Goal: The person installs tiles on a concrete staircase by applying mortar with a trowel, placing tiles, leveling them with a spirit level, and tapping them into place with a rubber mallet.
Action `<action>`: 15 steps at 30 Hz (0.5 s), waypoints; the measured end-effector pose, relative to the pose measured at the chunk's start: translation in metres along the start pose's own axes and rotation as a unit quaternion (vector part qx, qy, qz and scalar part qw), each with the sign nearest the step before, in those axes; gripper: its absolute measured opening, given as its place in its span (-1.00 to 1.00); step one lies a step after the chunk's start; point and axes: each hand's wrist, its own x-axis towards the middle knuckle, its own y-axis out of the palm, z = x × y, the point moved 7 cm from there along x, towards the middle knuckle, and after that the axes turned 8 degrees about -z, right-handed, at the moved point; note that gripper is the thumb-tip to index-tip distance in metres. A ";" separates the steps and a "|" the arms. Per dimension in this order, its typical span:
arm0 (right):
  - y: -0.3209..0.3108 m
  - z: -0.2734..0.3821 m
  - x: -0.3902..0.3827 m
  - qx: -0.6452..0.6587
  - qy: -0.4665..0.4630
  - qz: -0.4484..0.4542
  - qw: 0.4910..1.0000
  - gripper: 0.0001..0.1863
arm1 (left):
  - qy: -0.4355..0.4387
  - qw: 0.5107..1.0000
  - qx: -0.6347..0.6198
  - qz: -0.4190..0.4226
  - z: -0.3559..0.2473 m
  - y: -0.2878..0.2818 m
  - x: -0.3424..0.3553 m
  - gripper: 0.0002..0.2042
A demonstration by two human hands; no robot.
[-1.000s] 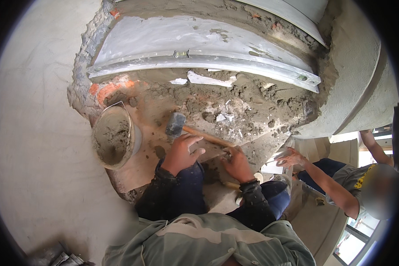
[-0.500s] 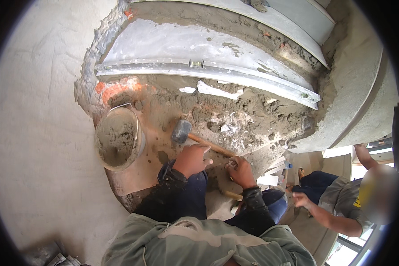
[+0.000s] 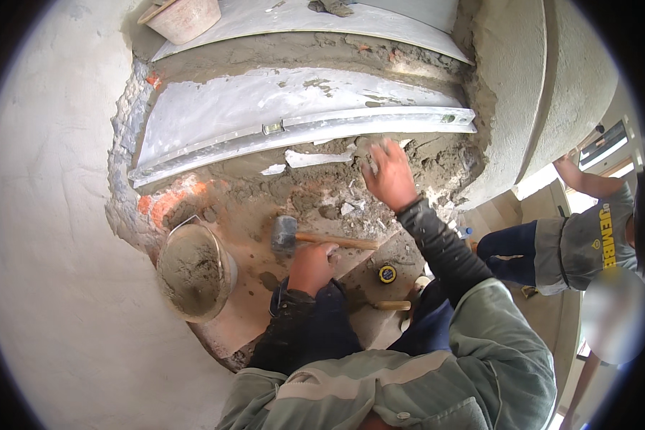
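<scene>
My left hand (image 3: pixel 310 270) rests low beside the mallet handle, its fingers curled and whatever they hold hidden. My right hand (image 3: pixel 385 172) reaches up over rough wet mortar (image 3: pixel 448 161) just below the spirit level (image 3: pixel 351 117), fingers apart and empty. The rubber mallet (image 3: pixel 284 233) lies on the landing with its wooden handle toward the right. A bucket of grey mortar (image 3: pixel 197 269) stands to the left. A round yellow and black item, apparently a tape measure (image 3: pixel 387 274), lies below the mallet handle.
Pale step boards (image 3: pixel 218 100) rise ahead, with another bucket (image 3: pixel 175 18) at the top left. A plastered wall (image 3: pixel 50 215) borders the left, a curved wall (image 3: pixel 523 100) the right. Another wooden handle (image 3: pixel 393 305) lies near my legs. A co-worker (image 3: pixel 566 244) is at the right on lower stairs.
My right hand has moved up toward the level, revealing the yellow item. My left hand has shifted slightly right and down. The view has shifted, showing the upper bucket.
</scene>
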 end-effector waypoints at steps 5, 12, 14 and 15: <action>0.030 -0.001 0.071 -0.063 -0.058 0.057 0.995 -0.46 | -0.049 0.999 -0.007 0.007 0.000 -0.004 0.000 -0.66; 0.080 -0.004 0.102 -0.076 -0.023 0.217 0.973 -0.55 | -0.017 0.999 0.028 -0.015 0.006 -0.009 -0.004 -0.60; 0.083 -0.010 0.103 -0.081 -0.024 0.176 0.981 -0.59 | -0.022 0.999 0.034 0.009 0.007 -0.006 -0.005 -0.60; 0.082 -0.016 0.104 -0.093 -0.030 0.150 0.984 -0.61 | -0.026 0.999 0.030 0.027 0.007 -0.001 -0.002 -0.60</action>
